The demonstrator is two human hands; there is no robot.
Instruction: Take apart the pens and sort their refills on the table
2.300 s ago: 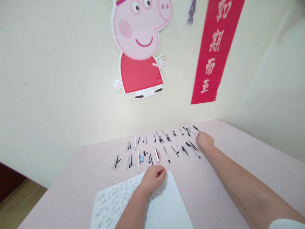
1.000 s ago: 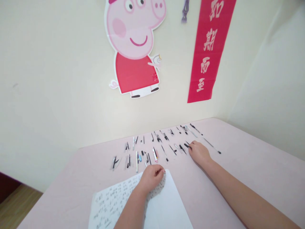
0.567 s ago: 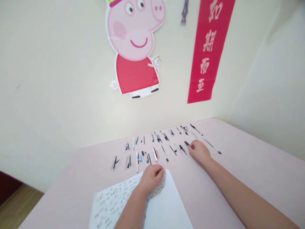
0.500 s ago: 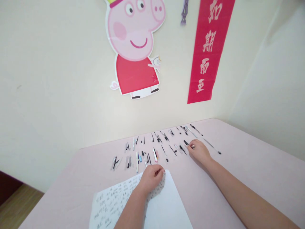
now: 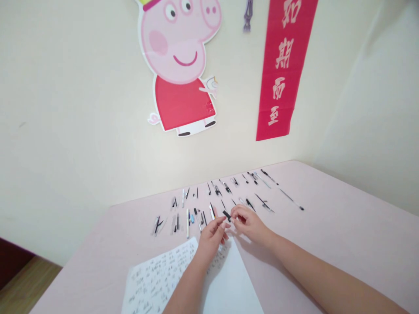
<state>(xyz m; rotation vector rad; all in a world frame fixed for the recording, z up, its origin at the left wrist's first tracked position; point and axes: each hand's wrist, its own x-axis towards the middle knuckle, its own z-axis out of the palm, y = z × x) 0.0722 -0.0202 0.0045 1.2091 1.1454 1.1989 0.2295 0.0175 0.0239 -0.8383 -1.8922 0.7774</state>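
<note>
My right hand (image 5: 247,221) is closed in a pinch on a small black pen cap (image 5: 226,215), held above the table between my two hands. Right beside it is my left hand (image 5: 212,234), over the top of the handwritten paper (image 5: 157,272). Its thumb and fingers are drawn together at the cap's near side; whatever is between them is too small to make out. Around the hands lie pen parts in two rows, among them a black refill (image 5: 264,203) with clear pieces to the right and a white pen (image 5: 187,222) to the left.
A pink cloth covers the table (image 5: 327,244). Along its far edge lie several pens, caps and refills, with a long clear refill (image 5: 290,199) at the right end. On the wall hang a pig cutout (image 5: 185,104) and a red banner (image 5: 276,74).
My right hand has moved left and toward me with the black cap, coming up to my left hand. The refill and clear pieces it covered now show. My left hand's fingers have extended.
</note>
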